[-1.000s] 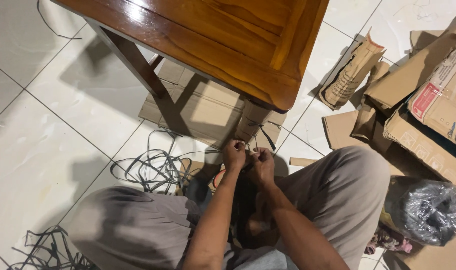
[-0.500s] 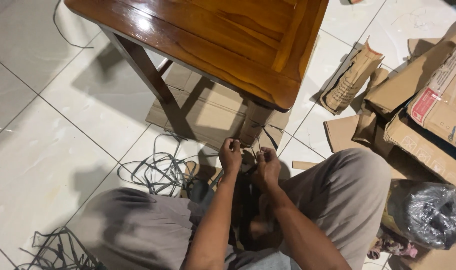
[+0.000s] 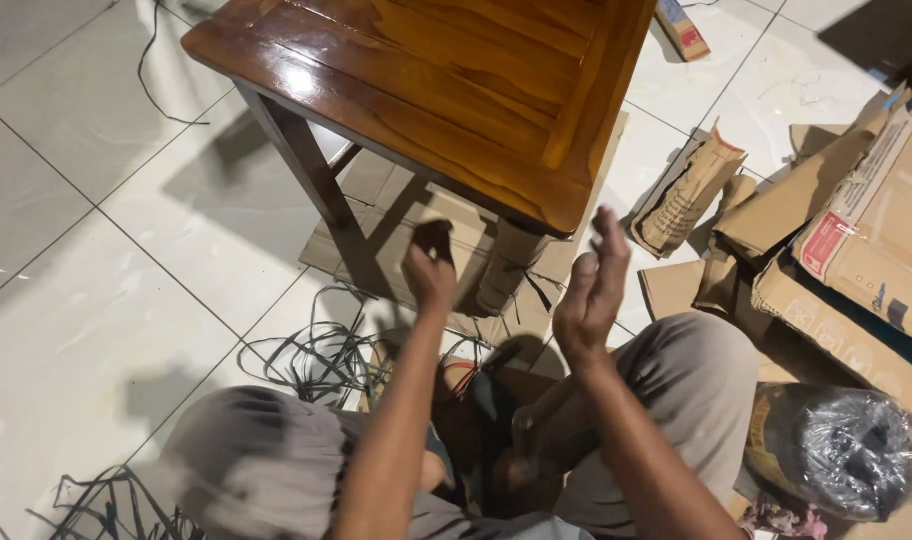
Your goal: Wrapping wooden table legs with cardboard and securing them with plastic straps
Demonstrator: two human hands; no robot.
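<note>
Brown wooden bench (image 3: 446, 90) above two raised hands.
Just below the bench's near edge, the left hand (image 3: 431, 268) is curled, though blur hides whether its fingers pinch anything. The right hand (image 3: 588, 295) is flat, fingers together, holding nothing. Black straps (image 3: 321, 355) lie on the floor (image 3: 96, 300) below the bench.

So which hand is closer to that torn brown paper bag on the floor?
Right. The right hand is raised just left of the paper bag; the left hand is farther left, before the table.
</note>
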